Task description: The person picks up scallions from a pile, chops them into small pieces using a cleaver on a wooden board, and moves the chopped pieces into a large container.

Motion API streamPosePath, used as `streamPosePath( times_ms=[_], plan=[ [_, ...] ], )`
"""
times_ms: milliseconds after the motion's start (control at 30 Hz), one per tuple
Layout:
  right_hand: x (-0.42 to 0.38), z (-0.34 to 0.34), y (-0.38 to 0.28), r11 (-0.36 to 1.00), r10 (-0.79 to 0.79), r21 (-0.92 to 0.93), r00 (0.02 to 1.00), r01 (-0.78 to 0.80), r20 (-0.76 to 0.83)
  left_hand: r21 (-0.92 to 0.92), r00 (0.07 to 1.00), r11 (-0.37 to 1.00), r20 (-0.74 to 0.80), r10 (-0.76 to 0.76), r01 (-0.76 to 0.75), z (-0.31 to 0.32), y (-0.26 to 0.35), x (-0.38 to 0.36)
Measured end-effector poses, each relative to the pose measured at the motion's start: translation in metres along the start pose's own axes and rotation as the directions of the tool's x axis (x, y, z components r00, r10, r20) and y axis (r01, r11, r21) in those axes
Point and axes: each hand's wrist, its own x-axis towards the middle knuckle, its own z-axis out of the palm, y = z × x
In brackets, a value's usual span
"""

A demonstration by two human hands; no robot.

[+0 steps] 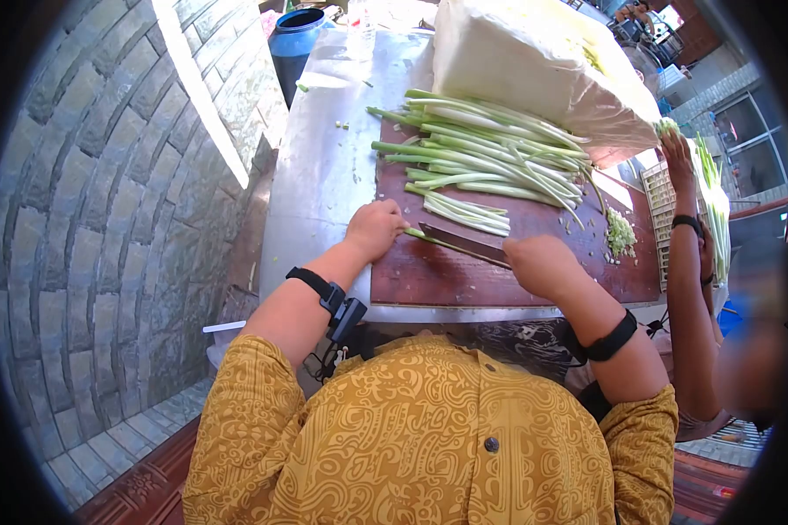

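Note:
My right hand (543, 265) is closed around the handle of a knife (460, 241), its dark blade pointing left over the reddish-brown board (516, 284). Beneath the blade lies a single green onion stalk (418, 234). Its left end is pinched in the fingers of my left hand (378, 229), at the board's left edge. Just beyond the knife is a small group of pale stalks (466, 213). Farther back, a large pile of green onions (490, 153) spreads across the board, green ends to the left.
Chopped pieces (620, 234) are heaped at the board's right side. A big cloth-covered block (534, 70) stands at the back. Another person's arm (684, 188) reaches in beside a crate (659, 206). A blue barrel (296, 44) and a brick wall (123, 219) are left.

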Motion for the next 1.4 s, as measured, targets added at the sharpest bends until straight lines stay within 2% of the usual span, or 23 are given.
streamPosePath(
  times_ms=[233,333,433,533,633,733,933,1333,1400],
  plan=[
    [0.000,-0.002,-0.009,0.999,-0.008,-0.051,1.000,0.008,0.008,-0.049,1.000,0.999,0.023,0.018,-0.017,0.000,-0.006,0.000],
    [-0.006,0.004,-0.017,0.999,0.007,-0.039,1.000,-0.008,-0.005,0.009,0.996,0.998,0.070,0.056,-0.056,-0.005,-0.006,0.003],
    [-0.013,0.003,-0.028,0.999,0.028,-0.039,1.000,-0.027,0.015,0.140,0.973,0.979,0.197,0.119,-0.148,-0.015,0.002,0.009],
    [-0.023,-0.001,-0.038,1.000,0.019,-0.026,0.999,-0.018,0.042,0.126,0.939,0.967,0.296,0.175,-0.220,-0.026,0.000,0.004],
    [-0.026,-0.001,-0.050,1.000,-0.005,0.004,0.998,0.005,0.067,0.128,0.924,0.971,0.355,0.145,-0.202,-0.036,-0.006,-0.004],
    [-0.022,0.001,-0.052,1.000,-0.011,0.018,0.998,0.009,0.068,0.120,0.934,0.982,0.344,0.096,-0.146,-0.037,-0.011,-0.007],
    [-0.031,0.003,-0.038,1.000,-0.005,-0.011,0.996,0.006,0.089,0.194,0.898,0.966,0.433,0.074,-0.173,-0.044,-0.007,0.004],
    [-0.068,0.027,-0.004,0.996,0.075,-0.046,0.994,-0.071,0.084,0.199,0.862,0.958,0.501,0.081,-0.206,-0.049,-0.014,0.016],
    [-0.069,0.029,-0.003,0.995,0.077,-0.070,0.993,-0.071,0.084,0.212,0.829,0.953,0.556,0.064,-0.216,-0.053,-0.010,0.022]
  ],
)
